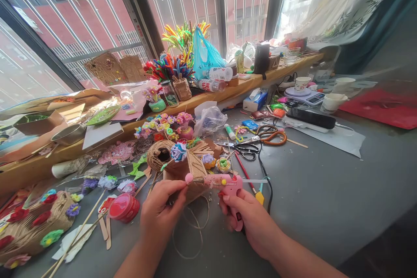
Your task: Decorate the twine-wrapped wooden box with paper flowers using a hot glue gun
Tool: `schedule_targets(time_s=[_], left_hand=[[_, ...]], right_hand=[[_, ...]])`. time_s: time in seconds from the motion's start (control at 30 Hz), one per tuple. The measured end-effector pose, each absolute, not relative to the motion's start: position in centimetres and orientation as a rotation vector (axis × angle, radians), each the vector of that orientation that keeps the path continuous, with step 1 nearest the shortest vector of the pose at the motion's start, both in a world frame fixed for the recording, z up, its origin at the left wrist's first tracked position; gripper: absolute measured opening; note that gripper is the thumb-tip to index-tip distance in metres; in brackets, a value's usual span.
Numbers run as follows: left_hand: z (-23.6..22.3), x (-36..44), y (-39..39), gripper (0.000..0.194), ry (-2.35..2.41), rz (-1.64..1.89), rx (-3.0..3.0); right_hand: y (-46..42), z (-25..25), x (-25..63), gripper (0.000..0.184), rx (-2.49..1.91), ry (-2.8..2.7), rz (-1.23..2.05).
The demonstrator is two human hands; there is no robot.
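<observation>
My right hand (243, 208) grips a pink glue gun (233, 186) by its handle, a clear glue stick jutting from its back. The gun's nozzle points left at a small pink pom-pom (189, 178), pinched between the thumb and finger of my left hand (162, 202). Whether nozzle and pom-pom touch, I cannot tell. Just behind them stands a twine-covered box (193, 167), partly hidden by the gun and my left hand. A blue and white flower (178, 152) sits at the box. Loose twine (200, 228) trails over the table below the gun.
A twine roll (158, 155) lies behind my left hand, a red tub (124, 207) to its left. Black scissors (246, 151), orange-handled scissors (272, 135) and a red pen (244, 169) lie beyond the gun. A black cord (269, 191) runs at right. A flower-covered twine piece (35, 226) fills the left.
</observation>
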State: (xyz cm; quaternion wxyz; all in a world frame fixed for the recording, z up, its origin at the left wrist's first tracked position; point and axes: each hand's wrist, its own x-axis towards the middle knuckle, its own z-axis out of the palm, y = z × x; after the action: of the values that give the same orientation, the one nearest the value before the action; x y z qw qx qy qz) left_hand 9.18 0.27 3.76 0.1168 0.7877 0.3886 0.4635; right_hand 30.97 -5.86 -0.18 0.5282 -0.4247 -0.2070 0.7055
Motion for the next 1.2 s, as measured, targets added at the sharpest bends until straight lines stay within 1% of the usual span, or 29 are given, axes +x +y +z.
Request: schedule_targets(time_s=[0.27, 1.2], left_hand=[[3.77, 9.38, 0.25, 0.019, 1.135, 1.341, 2.322], [3.48, 9.5, 0.46, 0.02, 1.059, 1.371, 2.416]], right_hand=[[-5.89, -0.16, 30.93, 0.033, -1.053, -0.513, 1.665], [-6.29, 0.14, 30.39, 0.038, -1.124, -0.496, 1.611]])
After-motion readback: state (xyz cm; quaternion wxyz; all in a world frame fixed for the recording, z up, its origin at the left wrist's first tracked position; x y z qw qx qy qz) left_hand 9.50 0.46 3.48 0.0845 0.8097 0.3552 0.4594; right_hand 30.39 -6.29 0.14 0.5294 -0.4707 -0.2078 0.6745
